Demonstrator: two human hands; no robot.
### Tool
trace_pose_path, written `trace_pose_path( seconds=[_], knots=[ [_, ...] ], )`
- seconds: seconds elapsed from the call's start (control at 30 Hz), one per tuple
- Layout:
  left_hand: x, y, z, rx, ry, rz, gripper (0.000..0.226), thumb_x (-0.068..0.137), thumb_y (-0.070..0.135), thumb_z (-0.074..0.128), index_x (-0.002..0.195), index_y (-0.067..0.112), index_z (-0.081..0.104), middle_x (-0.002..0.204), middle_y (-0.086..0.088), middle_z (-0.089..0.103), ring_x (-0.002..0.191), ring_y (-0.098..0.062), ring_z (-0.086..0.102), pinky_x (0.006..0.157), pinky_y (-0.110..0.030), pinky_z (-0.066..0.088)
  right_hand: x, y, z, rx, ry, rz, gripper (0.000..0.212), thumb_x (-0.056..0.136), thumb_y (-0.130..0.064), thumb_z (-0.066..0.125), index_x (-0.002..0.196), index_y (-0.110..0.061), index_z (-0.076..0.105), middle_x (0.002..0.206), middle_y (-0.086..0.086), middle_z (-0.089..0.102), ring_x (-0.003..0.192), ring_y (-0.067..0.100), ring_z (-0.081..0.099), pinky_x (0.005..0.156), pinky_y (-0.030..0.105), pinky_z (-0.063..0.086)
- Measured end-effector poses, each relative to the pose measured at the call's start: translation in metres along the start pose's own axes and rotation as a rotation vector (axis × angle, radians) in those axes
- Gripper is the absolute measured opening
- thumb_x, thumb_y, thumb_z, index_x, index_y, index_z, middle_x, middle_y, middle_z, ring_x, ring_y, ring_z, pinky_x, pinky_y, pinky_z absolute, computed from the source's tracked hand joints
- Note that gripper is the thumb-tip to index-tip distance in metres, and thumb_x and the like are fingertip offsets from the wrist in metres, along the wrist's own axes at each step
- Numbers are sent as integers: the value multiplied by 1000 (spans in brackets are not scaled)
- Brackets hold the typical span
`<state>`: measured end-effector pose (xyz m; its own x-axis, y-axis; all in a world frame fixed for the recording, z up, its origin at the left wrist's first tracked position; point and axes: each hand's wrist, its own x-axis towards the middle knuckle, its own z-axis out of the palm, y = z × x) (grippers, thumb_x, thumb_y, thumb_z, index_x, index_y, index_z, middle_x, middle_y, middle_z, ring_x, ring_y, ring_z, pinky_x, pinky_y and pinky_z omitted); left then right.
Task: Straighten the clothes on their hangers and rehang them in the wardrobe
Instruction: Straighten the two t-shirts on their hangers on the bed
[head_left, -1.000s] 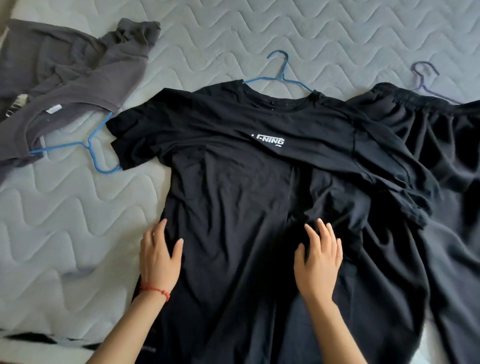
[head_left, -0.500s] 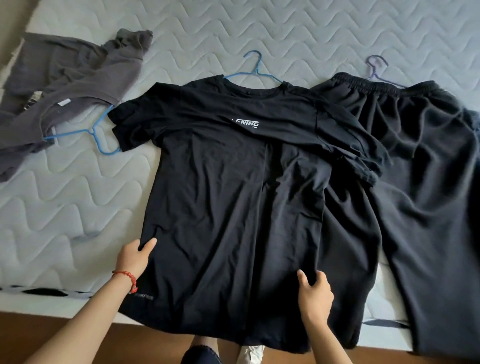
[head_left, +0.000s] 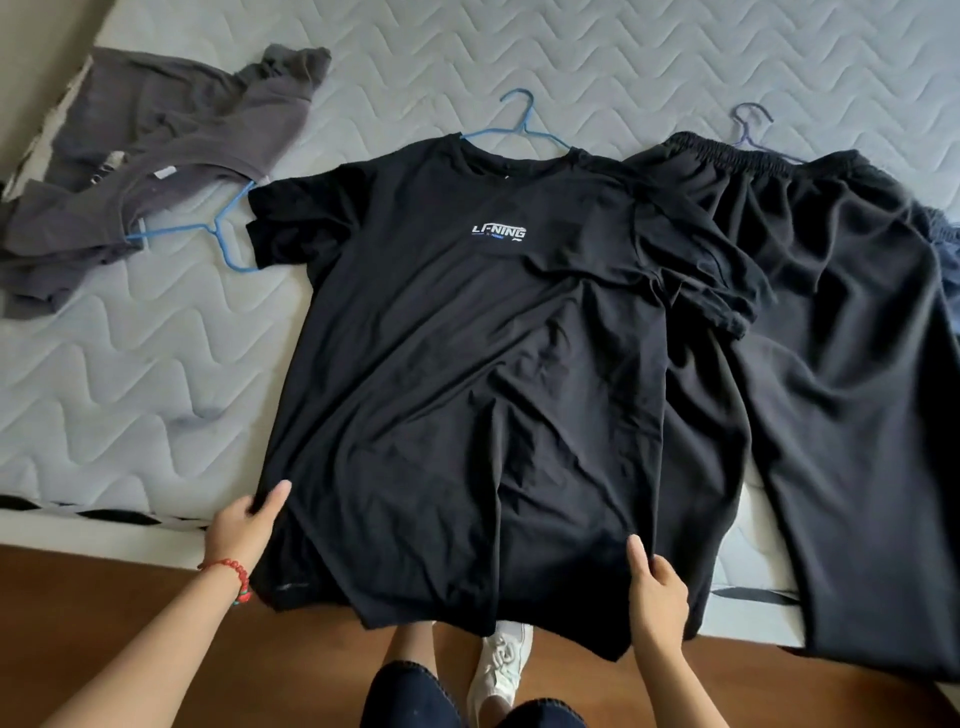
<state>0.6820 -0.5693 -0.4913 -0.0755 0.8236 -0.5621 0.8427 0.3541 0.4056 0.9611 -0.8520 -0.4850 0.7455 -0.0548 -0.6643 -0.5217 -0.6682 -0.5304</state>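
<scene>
A quilted grey mattress (head_left: 623, 57) is covered with clothes. Black trousers (head_left: 841, 364) are spread at the right, with a purple hanger (head_left: 748, 122) at the waistband. A black T-shirt (head_left: 467, 364) is laid flat in the middle, its hem drooped over the bed edge, on a blue hanger (head_left: 522, 122). A grey top (head_left: 166, 135) is crumpled at the left on another blue hanger (head_left: 218, 231). The shirt's lower left edge is pinched by the left hand (head_left: 244, 525); its lower right edge is seemingly held in the right hand (head_left: 657, 592), whose grip is partly hidden.
</scene>
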Motion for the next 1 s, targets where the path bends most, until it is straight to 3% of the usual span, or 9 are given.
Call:
trace_pose_path(
  seconds=[0.03, 0.07, 0.1, 0.27, 0.4, 0.5, 0.63, 0.83, 1.0],
  knots=[
    [-3, 0, 0, 19, -37, 28, 38, 84, 39, 60, 78, 2, 61, 80, -15, 64, 82, -34, 58, 69, -36, 41, -1, 3, -2, 6, -53, -6, 34, 88, -34, 58, 63, -11, 52, 65, 11, 52, 78, 15, 32, 68, 39, 40],
    [-5, -1, 0, 50, -62, 55, 33, 83, 35, 63, 82, 1, 63, 83, -14, 65, 83, -34, 59, 69, -36, 42, -3, 7, -2, -7, -108, -7, 25, 85, -30, 63, 74, -8, 62, 75, 16, 60, 115, 34, 33, 77, 43, 45],
    [-5, -2, -1, 81, -73, 78, 30, 82, 29, 65, 85, 0, 64, 85, -15, 66, 84, -35, 60, 69, -37, 43, -3, 11, -4, -31, -164, -17, 15, 84, -24, 66, 80, -9, 66, 79, 15, 66, 88, 30, 63, 84, 45, 47],
    [-9, -11, -4, 124, 93, 28, 37, 90, 22, 55, 85, -14, 56, 89, -33, 62, 89, -48, 56, 70, -43, 40, -3, 23, -15, -223, -31, -76, 37, 91, -19, 54, 58, -6, 45, 60, 12, 50, 70, 31, 46, 64, 38, 35],
    [-21, -11, -6, 172, 167, -2, 29, 93, 19, 47, 77, -3, 55, 96, -34, 61, 93, -49, 55, 80, -48, 44, -10, 23, -23, -400, 20, 20, 29, 96, -24, 39, 77, -5, 51, 93, 21, 57, 93, 39, 51, 76, 39, 35],
    [-40, 1, -11, 155, 116, 64, 27, 91, 16, 50, 109, -1, 61, 110, -24, 64, 105, -43, 56, 88, -43, 43, -18, 15, -30, -492, -32, -11, 27, 95, -25, 39, 105, -5, 54, 117, 23, 58, 110, 39, 53, 85, 39, 39],
    [-80, 18, -26, 121, 15, 235, 27, 90, 15, 54, 111, 1, 62, 113, -19, 65, 107, -34, 59, 90, -36, 44, -38, -6, -43, -467, -72, -83, 37, 94, -26, 42, 126, -7, 48, 127, 17, 57, 118, 35, 51, 93, 39, 39],
    [-151, 14, -53, -8, -158, 231, 16, 88, 14, 57, 98, 5, 66, 105, -13, 67, 102, -27, 61, 82, -24, 41, -100, -30, -60, -454, -288, -159, 30, 92, -25, 47, 115, -9, 58, 112, 12, 65, 109, 30, 57, 81, 30, 38],
    [-196, -18, -93, -195, -213, 145, 21, 86, 4, 57, 71, 19, 59, 84, -10, 63, 91, -26, 61, 76, -23, 42, -139, -30, -61, -478, -426, -185, 19, 90, -24, 51, 96, -10, 62, 85, 10, 67, 89, 32, 65, 86, 39, 50]
  ],
)
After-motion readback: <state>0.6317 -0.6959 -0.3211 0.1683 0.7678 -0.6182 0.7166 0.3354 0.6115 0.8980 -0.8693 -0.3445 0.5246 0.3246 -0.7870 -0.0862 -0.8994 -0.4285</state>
